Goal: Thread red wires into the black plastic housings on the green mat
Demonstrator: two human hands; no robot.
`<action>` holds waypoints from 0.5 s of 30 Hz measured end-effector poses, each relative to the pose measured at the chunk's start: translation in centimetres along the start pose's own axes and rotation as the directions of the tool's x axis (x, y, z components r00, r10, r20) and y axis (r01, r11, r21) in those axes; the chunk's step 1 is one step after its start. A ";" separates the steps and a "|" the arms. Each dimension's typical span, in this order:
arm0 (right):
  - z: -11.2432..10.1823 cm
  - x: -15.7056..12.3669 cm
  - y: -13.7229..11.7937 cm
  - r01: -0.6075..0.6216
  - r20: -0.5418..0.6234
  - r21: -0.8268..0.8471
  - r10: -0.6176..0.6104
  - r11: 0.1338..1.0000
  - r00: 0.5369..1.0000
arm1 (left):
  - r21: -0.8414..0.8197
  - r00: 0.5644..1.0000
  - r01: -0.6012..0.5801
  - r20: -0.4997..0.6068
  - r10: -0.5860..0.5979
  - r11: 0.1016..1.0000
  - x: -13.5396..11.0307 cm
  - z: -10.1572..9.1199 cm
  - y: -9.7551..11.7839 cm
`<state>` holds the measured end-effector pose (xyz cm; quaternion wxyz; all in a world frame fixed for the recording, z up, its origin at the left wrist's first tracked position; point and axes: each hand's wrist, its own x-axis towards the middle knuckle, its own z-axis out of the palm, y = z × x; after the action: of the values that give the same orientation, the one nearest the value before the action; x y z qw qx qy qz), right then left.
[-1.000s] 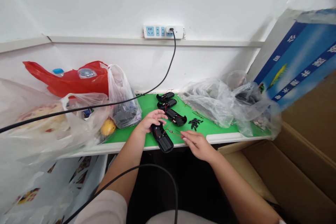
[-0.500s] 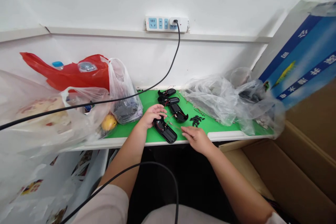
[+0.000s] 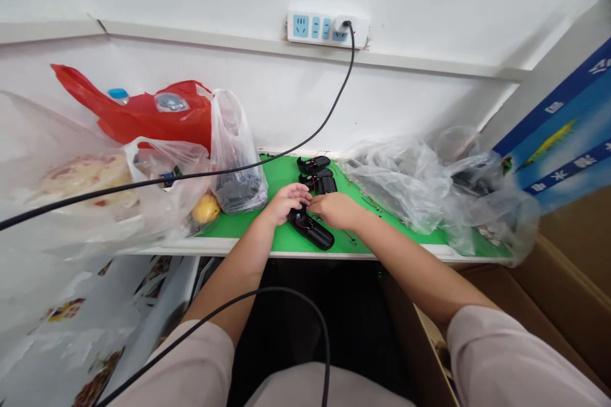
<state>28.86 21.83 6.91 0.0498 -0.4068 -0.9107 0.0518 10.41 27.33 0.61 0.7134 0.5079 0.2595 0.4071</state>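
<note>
At blk casing [image 3: 315, 233] | L hand [image 3: 286, 201] palm-in, R hand [image 3: 337, 209] palm-down | fingers bent, grip unclear

One left hand [image 3: 290, 202] and one right hand [image 3: 335, 210] meet at one black casing [image 3: 316, 233]. Beyond the grip lie further casings [image 3: 328, 186], apparently three, the nearest partly hidden by fingers. Left of the grip: one red bag [image 3: 157, 119], one yellow fruit [image 3: 206, 208]; above, one power strip [image 3: 308, 27].
</note>
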 end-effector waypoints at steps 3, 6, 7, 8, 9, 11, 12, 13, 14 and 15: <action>-0.3 1.1 -0.1 0.045 0.109 -0.160 -0.028 0.986 0.994 | 0.014 1.000 0.005 -0.021 -0.005 1.000 0.2 -0.1 -0.3; -0.4 1.4 0.0 0.084 0.130 -0.245 -0.053 0.966 0.990 | 0.015 1.000 0.009 -0.029 -0.009 1.000 0.5 -0.2 -0.5; -0.4 1.4 0.1 0.097 0.135 -0.264 -0.063 0.959 0.989 | 0.016 0.999 0.009 -0.031 -0.008 1.000 0.6 -0.2 -0.5; -0.3 1.4 0.3 0.107 0.139 -0.280 -0.070 0.954 0.988 | 0.016 0.999 0.008 -0.034 -0.007 1.000 0.6 -0.2 -0.6; -0.2 1.3 0.4 0.111 0.136 -0.292 -0.074 0.950 0.988 | 0.015 0.999 0.006 -0.036 -0.006 1.000 0.7 -0.2 -0.6; 0.0 1.3 0.6 0.111 0.115 -0.295 -0.080 0.949 0.990 | 0.012 0.999 0.002 -0.037 -0.002 1.000 0.7 -0.1 -0.6; 0.1 1.3 0.7 0.108 0.104 -0.287 -0.082 0.952 0.991 | 0.009 0.999 -0.001 -0.036 0.001 1.000 0.6 0.0 -0.5; 0.3 1.2 0.7 0.106 0.097 -0.275 -0.083 0.956 0.992 | 0.006 0.999 -0.004 -0.035 0.004 1.000 0.6 0.0 -0.5; 0.4 1.2 0.8 0.104 0.094 -0.258 -0.082 0.961 0.992 | 0.001 0.999 -0.006 -0.032 0.007 1.000 0.6 0.1 -0.5; 0.5 1.1 0.8 0.099 0.090 -0.239 -0.079 0.966 0.993 | -0.005 1.000 -0.009 -0.029 0.009 1.000 0.5 0.1 -0.4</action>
<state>28.61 23.14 6.35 -0.0346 -0.3660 -0.9288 -0.0462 10.90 27.66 0.25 0.7090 0.5014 0.2665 0.4181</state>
